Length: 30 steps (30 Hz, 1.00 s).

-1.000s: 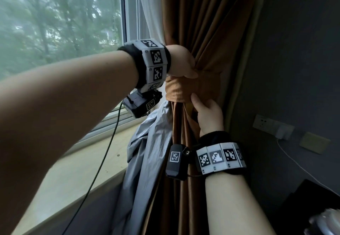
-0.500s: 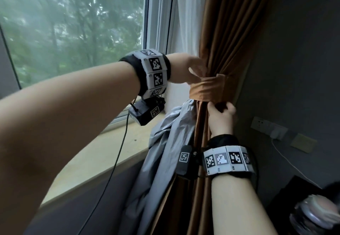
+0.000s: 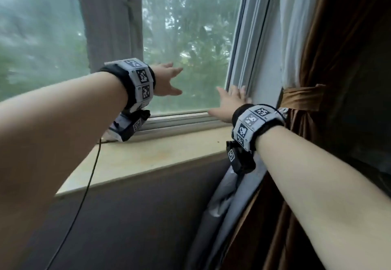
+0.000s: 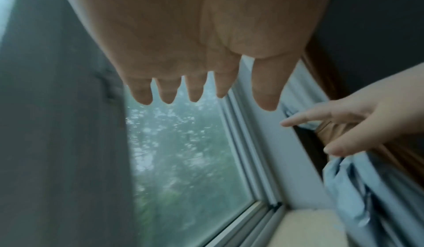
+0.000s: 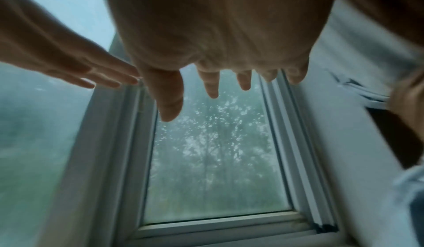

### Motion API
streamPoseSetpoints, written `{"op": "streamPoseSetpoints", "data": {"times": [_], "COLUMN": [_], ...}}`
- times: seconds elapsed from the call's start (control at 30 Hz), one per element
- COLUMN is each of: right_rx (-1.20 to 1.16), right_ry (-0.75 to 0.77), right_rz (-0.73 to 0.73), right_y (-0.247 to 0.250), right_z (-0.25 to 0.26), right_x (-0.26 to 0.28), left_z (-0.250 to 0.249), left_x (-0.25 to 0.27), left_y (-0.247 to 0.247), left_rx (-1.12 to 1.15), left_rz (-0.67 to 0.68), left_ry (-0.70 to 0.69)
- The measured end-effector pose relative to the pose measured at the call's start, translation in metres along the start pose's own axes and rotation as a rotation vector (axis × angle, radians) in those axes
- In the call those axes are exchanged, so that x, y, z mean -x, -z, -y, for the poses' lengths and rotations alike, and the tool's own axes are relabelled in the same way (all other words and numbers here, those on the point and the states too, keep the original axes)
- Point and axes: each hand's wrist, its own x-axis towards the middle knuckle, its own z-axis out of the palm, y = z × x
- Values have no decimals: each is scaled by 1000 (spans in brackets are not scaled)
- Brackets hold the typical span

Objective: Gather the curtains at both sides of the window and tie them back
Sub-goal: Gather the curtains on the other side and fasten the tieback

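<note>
The brown curtain [image 3: 330,43] hangs bunched at the right side of the window, and a brown tie-back band [image 3: 302,98] is wrapped round it. A white sheer [image 3: 296,26] and a grey lining [image 3: 228,202] hang with it. My left hand [image 3: 169,81] is held out flat in front of the glass, with its fingers [image 4: 195,91] spread and holding nothing. My right hand [image 3: 230,102] is spread too, close to the window frame [image 3: 243,58] and left of the band, and it also holds nothing [image 5: 229,84]. No left-side curtain is in view.
A pale stone sill [image 3: 148,159] runs below the window, with a dark wall under it. A wide grey mullion [image 3: 112,20] divides the glass. A thin black cable [image 3: 84,195] hangs from my left wrist across the sill edge.
Both hands have let go of the tie-back band and the brown curtain and moved left to the window glass, fingers now spread. The head view has swung left.
</note>
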Motion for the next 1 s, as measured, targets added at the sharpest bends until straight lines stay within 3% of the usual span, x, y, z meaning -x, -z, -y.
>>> {"op": "streamPoseSetpoints", "data": {"times": [0.23,0.4,0.53,0.77,1.0], "right_rx": [47,-19,-113,-474,-789], "right_ry": [290,523,744,1128,1340], "right_rz": [169,234,309,475,680], "right_y": [5,-10,-19,-15,-45], "right_z": [124,231,326,504,675], "right_x": [59,136,209,362,527], "left_z": [94,143,180,260,347], "left_x": [179,312,421,631,831], "left_y": [9,21,43,70,99], "left_rx": [10,22,58,64,-3], "left_rz": [30,57,54,-96,-211], "left_ry": [444,640,802,1072,1344]}}
